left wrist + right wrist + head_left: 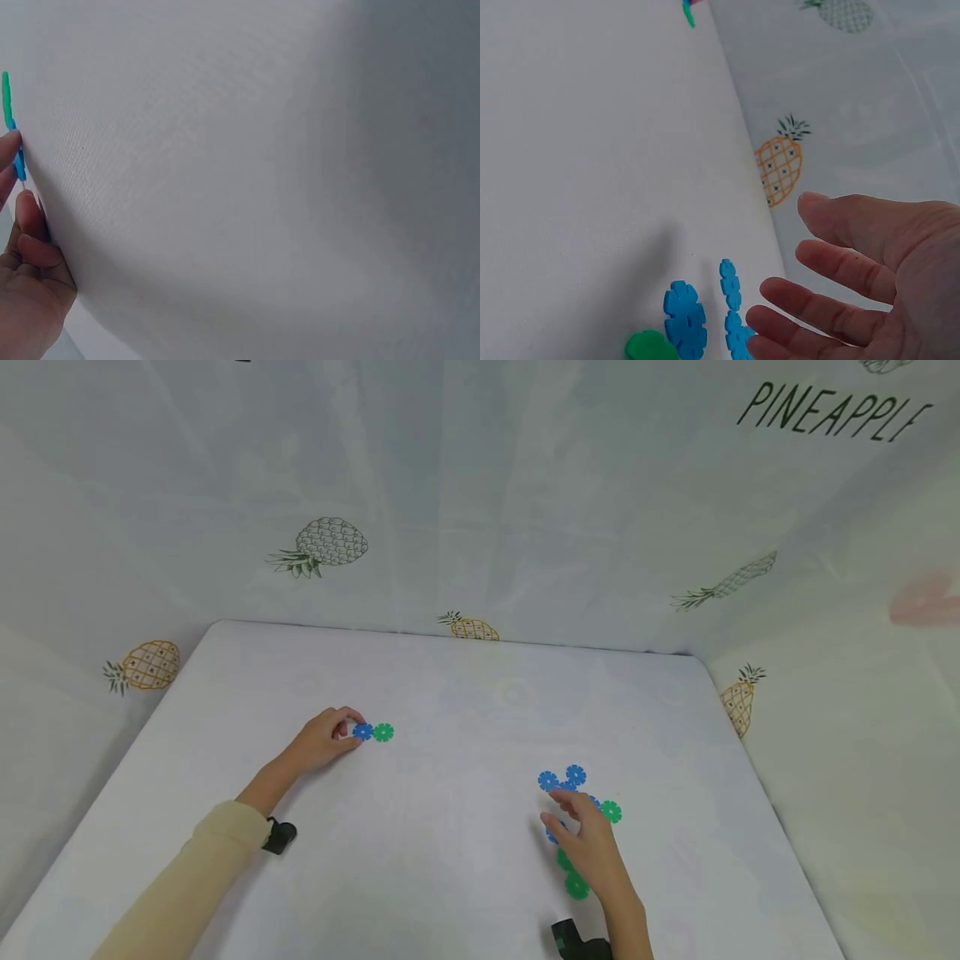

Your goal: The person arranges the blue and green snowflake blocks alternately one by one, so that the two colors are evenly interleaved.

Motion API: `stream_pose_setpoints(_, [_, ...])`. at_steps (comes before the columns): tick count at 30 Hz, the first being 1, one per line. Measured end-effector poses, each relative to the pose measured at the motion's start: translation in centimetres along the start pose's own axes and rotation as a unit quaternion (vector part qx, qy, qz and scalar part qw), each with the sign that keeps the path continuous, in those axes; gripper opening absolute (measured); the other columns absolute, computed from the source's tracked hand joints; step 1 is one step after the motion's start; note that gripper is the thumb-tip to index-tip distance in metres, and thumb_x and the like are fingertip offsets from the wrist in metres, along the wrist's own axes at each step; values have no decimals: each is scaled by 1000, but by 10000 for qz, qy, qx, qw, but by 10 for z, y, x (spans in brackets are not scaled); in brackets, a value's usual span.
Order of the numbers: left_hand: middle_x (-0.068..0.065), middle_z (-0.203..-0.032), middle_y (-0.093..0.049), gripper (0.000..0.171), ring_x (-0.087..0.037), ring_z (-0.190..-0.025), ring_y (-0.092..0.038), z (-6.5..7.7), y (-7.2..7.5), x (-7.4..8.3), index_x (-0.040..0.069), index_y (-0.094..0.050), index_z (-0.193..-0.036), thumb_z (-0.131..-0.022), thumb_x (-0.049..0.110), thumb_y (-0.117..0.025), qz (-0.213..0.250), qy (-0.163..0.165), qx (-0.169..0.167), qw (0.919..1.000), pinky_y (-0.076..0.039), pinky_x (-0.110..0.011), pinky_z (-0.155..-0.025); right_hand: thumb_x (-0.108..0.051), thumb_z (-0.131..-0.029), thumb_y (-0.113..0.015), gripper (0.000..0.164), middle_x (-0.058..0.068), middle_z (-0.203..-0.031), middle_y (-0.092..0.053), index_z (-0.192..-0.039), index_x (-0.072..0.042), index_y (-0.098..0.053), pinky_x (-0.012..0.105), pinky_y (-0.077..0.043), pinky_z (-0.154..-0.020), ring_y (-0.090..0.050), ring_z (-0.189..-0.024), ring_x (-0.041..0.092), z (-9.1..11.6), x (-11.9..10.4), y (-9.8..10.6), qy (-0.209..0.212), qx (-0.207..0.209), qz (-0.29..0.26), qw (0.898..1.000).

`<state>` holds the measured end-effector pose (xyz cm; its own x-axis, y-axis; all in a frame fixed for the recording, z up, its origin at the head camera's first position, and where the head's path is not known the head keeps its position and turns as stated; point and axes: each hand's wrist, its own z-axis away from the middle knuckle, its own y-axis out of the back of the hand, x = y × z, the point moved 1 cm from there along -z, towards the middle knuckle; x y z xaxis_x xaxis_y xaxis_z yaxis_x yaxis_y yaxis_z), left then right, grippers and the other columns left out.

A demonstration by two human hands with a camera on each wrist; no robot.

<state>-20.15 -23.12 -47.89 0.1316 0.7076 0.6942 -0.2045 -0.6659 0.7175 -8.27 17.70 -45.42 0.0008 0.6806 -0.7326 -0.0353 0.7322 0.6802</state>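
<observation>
At the left of the table, my left hand (326, 741) pinches a blue notched plastic disc (363, 732) between thumb and fingers. A green notched disc (383, 732) sits at that disc's right edge; the left wrist view shows the pair edge-on, green disc (7, 97) beyond blue disc (19, 161). On the right, my right hand (588, 839) hovers over a loose group of similar discs, thumb and fingers spread, holding nothing. Around it lie several blue discs (548, 781), a green disc (611, 812) on its right, and another green disc (577, 885) nearer me. The hand partly covers the group.
The white table (450, 843) has a cloth backdrop (525, 527) with printed pineapples behind it and at its sides. A black wrist device (280, 836) is on the left wrist, and another black device (579, 942) is at the right wrist.
</observation>
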Motion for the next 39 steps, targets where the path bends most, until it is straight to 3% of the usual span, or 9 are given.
stream_pose_setpoints(21, [-7,-82,-44,31,-18,-74,-40,-4,-3,-8,7,-56,-114,-85,12,-65,-66,129,-69,9999,-34,-29,-65,-14,-79,-72,40,8,-113,-56,-116,-7,-59,41,-47,-92,-56,-106,23,5,21,-4,-681,-217,654,9953])
stream_pose_setpoints(28, [-7,-82,-44,32,-18,-74,-40,-3,-3,-5,6,-56,-114,-85,12,-65,-49,136,-56,9999,-34,-29,-65,-9,-79,-72,34,9,-110,-54,-111,-5,-61,42,-47,-90,-55,-101,22,7,27,-5,-501,-194,815,9952])
stream_pose_setpoints(39, [-8,-82,-44,32,-19,-75,-40,-3,-1,-4,6,-56,-115,-85,12,-65,-46,161,-87,9998,-34,-30,-65,-7,-79,-71,31,11,-110,-53,-108,-3,-62,42,-47,-91,-54,-102,24,7,24,-6,-593,-172,746,9953])
